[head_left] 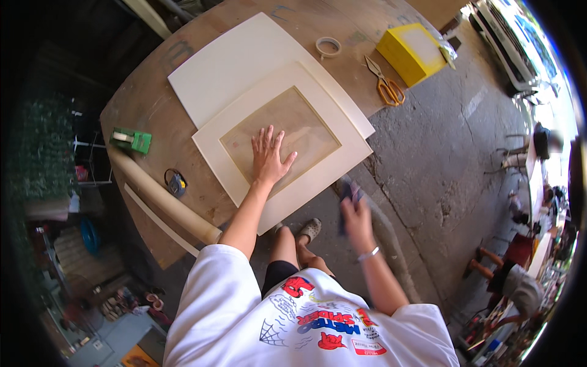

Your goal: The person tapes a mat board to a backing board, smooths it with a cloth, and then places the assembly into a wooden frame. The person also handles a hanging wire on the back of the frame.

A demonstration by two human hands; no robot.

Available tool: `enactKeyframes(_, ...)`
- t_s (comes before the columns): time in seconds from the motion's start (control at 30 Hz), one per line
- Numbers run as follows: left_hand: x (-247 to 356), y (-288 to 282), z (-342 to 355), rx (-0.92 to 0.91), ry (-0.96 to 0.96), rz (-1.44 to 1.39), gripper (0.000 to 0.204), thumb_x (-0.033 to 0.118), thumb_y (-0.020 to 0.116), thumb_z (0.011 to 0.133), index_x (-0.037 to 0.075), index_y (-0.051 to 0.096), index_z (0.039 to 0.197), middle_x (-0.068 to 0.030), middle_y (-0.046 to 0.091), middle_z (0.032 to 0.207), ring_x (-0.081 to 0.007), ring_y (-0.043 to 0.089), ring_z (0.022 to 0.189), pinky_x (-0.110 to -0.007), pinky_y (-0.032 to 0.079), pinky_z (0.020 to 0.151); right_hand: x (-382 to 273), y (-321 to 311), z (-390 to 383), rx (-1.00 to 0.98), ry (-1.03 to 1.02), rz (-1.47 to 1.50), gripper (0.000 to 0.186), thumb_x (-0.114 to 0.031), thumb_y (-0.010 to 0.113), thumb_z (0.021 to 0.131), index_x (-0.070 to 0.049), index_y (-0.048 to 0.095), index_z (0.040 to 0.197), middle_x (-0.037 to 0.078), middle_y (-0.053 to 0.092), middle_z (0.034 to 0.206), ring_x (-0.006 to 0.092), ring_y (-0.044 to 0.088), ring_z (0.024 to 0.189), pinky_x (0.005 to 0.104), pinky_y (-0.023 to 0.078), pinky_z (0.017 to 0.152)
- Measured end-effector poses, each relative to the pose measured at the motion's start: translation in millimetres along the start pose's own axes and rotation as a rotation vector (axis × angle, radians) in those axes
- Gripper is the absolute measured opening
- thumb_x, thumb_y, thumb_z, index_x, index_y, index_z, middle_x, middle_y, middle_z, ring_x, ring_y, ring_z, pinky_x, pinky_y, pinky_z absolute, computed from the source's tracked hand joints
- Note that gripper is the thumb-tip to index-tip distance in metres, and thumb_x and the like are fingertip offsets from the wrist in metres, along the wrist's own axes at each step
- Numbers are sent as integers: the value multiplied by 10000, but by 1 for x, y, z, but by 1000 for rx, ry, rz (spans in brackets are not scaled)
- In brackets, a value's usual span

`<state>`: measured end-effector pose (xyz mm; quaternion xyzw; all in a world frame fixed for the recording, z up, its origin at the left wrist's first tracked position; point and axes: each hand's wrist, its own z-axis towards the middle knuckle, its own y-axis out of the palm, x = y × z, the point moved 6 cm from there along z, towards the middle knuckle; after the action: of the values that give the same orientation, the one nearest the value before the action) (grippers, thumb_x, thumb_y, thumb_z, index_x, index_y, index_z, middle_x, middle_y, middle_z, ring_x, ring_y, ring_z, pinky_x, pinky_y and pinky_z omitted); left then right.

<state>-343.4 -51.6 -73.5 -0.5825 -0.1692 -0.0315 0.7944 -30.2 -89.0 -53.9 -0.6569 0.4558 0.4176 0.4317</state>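
Observation:
My left hand (269, 156) lies flat with fingers spread on a beige picture (306, 131) set in a cream mat board (217, 159) with a gold-edged window. The mat board rests at an angle over a larger white board (238, 58) and juts past the table's near edge. Off to the right, over the floor, my right hand (358, 217) is closed around a dark bluish, cloth-like thing (350, 199). Motion blur smears that hand and what it holds, so its exact kind does not show.
Orange-handled scissors (385, 84), a tape roll (328, 47) and a yellow box (413, 54) sit at the brown table's (137, 79) right side. At its left are a green tape dispenser (131, 140), a tape measure (175, 182) and a long cardboard tube (162, 196). A person (513, 284) bends over far right.

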Motion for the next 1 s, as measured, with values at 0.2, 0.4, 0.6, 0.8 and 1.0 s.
enactKeyframes(0.2,118,-38,-64,169,-337,-867,271,179,697,973,32,658,1198,-174,711,1134,-322,690,1082,-402,523,944,-138,-56,243,296,-803,-743,459,-164,706,940,-4,553,1342,237,630,1211,426,602,1163,469,506,989)
enactKeyframes(0.4,189,72,-206,-510,-1014,-1700,383,378,694,1016,59,649,1225,-48,720,1136,-127,688,1049,-312,548,860,-209,132,311,-249,-781,-914,407,-294,658,999,-33,638,1311,197,613,1389,386,533,1331,487,438,1106)
enactKeyframes(0.6,188,74,-155,-68,-1509,-2059,449,408,681,1021,83,582,1314,-72,654,1315,-191,650,1222,-347,521,982,-160,281,314,-655,-994,-980,361,-252,646,1003,-45,638,1299,144,622,1364,319,559,1292,443,436,1099)
enactKeyframes(0.8,172,96,-166,270,-1640,-1906,255,277,646,1054,88,615,1222,-81,703,1200,-229,689,1163,-369,542,927,-151,328,289,-788,-1095,-1096,275,-259,670,986,-40,647,1152,136,640,1124,313,594,1149,477,441,1031)
enactKeyframes(1.0,166,105,-168,268,-1613,-1881,243,236,631,1062,54,633,1222,-93,705,1200,-223,703,1136,-343,553,902,-159,354,329,-1031,-846,-1099,337,-394,634,998,-78,712,1083,156,684,1093,341,611,1136,494,450,1002)
